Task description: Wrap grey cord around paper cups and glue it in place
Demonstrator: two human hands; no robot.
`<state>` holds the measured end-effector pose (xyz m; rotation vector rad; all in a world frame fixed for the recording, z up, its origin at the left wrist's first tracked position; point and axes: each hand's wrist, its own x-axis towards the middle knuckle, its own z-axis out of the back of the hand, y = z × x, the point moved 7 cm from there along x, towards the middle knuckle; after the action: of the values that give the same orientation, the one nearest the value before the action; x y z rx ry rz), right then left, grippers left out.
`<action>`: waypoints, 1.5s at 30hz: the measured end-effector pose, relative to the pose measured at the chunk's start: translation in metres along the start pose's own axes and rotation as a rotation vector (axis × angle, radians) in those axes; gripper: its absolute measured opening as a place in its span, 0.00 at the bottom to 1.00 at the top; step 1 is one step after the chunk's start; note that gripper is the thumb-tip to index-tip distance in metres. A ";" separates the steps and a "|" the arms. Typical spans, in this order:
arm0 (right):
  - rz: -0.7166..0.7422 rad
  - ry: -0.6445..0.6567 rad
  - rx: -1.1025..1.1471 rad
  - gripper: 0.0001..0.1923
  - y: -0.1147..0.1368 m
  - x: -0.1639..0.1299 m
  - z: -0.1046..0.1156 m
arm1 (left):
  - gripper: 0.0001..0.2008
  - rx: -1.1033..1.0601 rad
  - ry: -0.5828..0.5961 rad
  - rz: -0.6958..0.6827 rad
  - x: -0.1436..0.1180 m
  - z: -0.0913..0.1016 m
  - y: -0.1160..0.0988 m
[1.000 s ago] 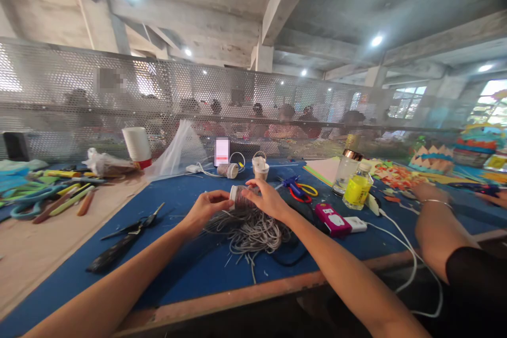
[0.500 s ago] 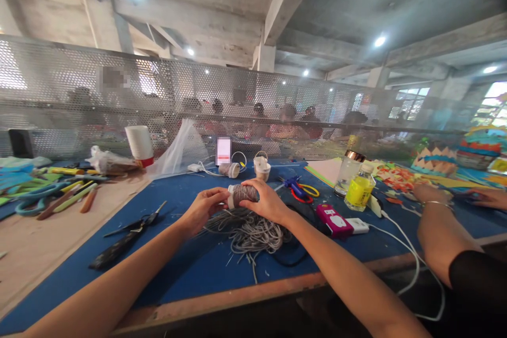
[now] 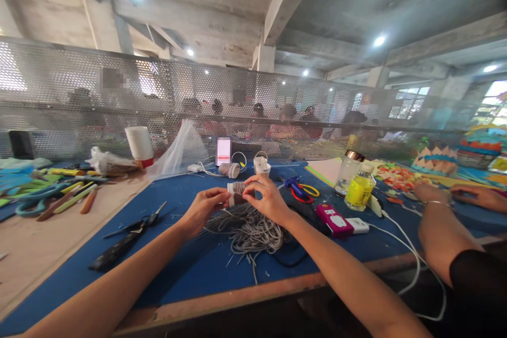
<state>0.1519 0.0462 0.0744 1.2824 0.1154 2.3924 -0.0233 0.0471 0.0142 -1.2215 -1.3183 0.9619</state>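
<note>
Our forearms run off the bottom edge; a grey cord tangle [image 3: 253, 229] lies on the blue desk [image 3: 190, 269] beneath our hands; left hand [image 3: 204, 211] pinches the cord-wrapped cup [image 3: 236, 190] by its rim, right hand [image 3: 267, 198] grips its far side, half hiding it; the blurred label beyond can't be read.

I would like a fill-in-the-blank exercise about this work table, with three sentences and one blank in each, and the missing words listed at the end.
1. Both hands hold a small cup that is wrapped in grey ____.
2. The loose cord pile lies on the ____ mat, just below the left hand and the right hand.
3. The bottle to the right of the pink box holds a ____ liquid.

Missing words: cord; blue; yellow
</note>
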 end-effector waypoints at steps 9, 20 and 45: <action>-0.015 -0.002 -0.006 0.07 -0.004 0.001 0.003 | 0.09 -0.053 -0.076 -0.070 0.003 0.009 -0.003; -0.738 0.000 -0.682 0.13 -0.131 -0.033 0.063 | 0.12 -0.051 -0.137 -0.094 0.002 0.011 -0.006; -0.973 0.158 -0.813 0.16 -0.169 -0.065 0.063 | 0.14 -0.074 -0.137 -0.114 0.001 0.011 -0.011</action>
<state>0.2898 0.1657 0.0151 0.4580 -0.1498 1.4195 -0.0362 0.0472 0.0239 -1.1392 -1.5270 0.9355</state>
